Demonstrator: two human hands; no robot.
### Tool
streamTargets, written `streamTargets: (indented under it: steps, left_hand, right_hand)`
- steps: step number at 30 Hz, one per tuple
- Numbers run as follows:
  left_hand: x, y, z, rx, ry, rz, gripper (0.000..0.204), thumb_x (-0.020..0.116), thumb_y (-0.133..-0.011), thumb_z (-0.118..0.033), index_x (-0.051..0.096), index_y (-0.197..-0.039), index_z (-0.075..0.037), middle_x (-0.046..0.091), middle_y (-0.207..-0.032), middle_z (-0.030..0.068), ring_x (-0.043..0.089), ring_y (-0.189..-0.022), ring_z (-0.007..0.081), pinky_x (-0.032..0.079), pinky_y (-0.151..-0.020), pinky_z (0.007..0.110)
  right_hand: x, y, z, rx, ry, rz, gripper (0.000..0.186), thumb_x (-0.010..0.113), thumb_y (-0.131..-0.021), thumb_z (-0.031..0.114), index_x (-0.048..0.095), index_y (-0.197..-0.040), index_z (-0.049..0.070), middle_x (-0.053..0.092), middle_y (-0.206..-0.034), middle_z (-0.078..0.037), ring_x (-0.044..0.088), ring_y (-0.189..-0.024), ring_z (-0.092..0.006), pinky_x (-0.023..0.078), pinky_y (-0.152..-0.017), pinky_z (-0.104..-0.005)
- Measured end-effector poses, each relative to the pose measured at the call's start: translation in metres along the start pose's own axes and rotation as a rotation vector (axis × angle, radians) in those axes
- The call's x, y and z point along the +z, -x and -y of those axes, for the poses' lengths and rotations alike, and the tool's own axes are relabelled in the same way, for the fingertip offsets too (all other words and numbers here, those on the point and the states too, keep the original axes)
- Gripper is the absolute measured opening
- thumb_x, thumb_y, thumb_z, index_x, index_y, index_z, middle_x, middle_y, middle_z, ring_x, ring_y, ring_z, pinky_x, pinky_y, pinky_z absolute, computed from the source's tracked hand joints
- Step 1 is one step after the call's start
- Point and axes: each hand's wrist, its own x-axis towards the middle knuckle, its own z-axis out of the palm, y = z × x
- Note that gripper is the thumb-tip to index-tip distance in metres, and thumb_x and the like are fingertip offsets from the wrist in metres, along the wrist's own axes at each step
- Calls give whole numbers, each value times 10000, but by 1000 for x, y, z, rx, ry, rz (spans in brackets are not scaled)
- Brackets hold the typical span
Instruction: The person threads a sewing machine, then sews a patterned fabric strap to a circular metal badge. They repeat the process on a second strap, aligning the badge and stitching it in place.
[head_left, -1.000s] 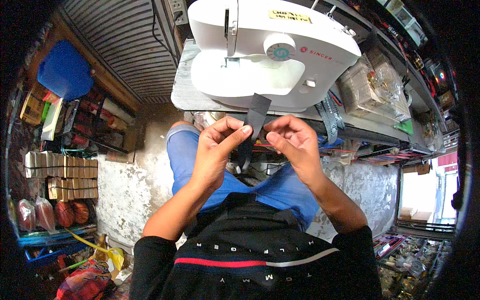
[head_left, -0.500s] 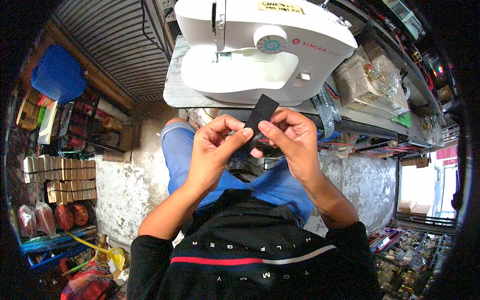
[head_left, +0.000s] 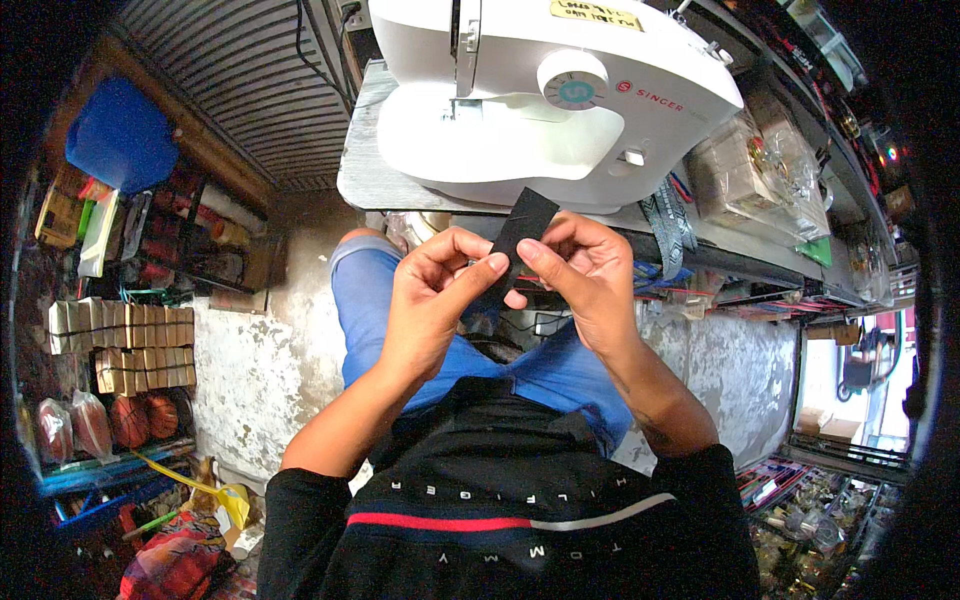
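Observation:
Between my two hands, above my lap, is a short flat strip of black fabric [head_left: 527,222], tilted with its upper end leaning right. My left hand [head_left: 436,290] pinches its left edge between thumb and fingers. On the other edge, the thumb and fingers of my right hand [head_left: 590,275] press the strip. Its lower part is partly hidden by my fingers. Just beyond my hands stands a white sewing machine [head_left: 560,140] with a round dial, its needle area at the left and its bed lit.
The machine rests on a grey table [head_left: 362,165]. To its right are a patterned strap [head_left: 668,235] and a plastic-wrapped bundle of boxes [head_left: 745,175]. At left are a blue container [head_left: 122,135], stacked small boxes [head_left: 150,330] and basketballs [head_left: 130,420]. A yellow scoop-like item [head_left: 234,505] lies low left.
The view has shifted slightly, so the sewing machine and table appear farther right. My hands keep nearly the same hold on the black fabric strip.

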Motion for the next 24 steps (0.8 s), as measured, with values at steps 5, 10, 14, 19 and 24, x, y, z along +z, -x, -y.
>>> streamTargets:
  steps: [5, 10, 14, 19, 24]
  left_hand:
    - [-8, -3, 1, 4, 30, -8, 81, 617, -912, -71, 614, -959, -5, 681, -888, 74, 668, -720, 137, 527, -682, 243]
    - [-29, -8, 6, 28, -134, -49, 95, 636, -909, -109, 651, -926, -17, 679, -918, 50, 640, -808, 107, 474, -732, 224]
    - [-72, -43, -7, 432, -550, -283, 85, 656, -894, -121, 669, -908, -38, 656, -989, 16, 567, -924, 86, 420, -817, 240]
    - [-130, -117, -1, 162, -68, -77, 224, 643, -904, -165, 642, -1095, -50, 645, -1085, 15, 583, -958, 116, 423, -878, 276]
    - [-132, -124, 8, 170, -110, -220, 186, 605, -933, -136, 612, -1085, -30, 651, -1037, 43, 613, -934, 122, 484, -777, 243]
  right_hand:
    - [3, -7, -6, 23, -8, -1, 87, 677, -861, 15, 602, -834, -17, 649, -724, -68, 630, -587, -108, 515, -545, -222]
    - [2, -19, -16, 10, 74, 60, 94, 700, -845, 46, 636, -893, -5, 664, -773, -65, 653, -719, -110, 522, -647, -249]
    - [-22, -49, -28, -439, 1010, 95, 375, 731, -808, 197, 609, -1135, 60, 630, -1120, -104, 591, -1046, -194, 454, -887, -393]
    - [-64, -78, -58, -478, 1631, 151, 647, 714, -776, 303, 481, -1362, 157, 424, -1436, -146, 397, -1330, -306, 299, -1098, -475]
    - [-85, -81, -65, -648, 1615, 108, 638, 678, -787, 233, 466, -1385, 168, 408, -1447, -145, 380, -1341, -313, 295, -1108, -447]
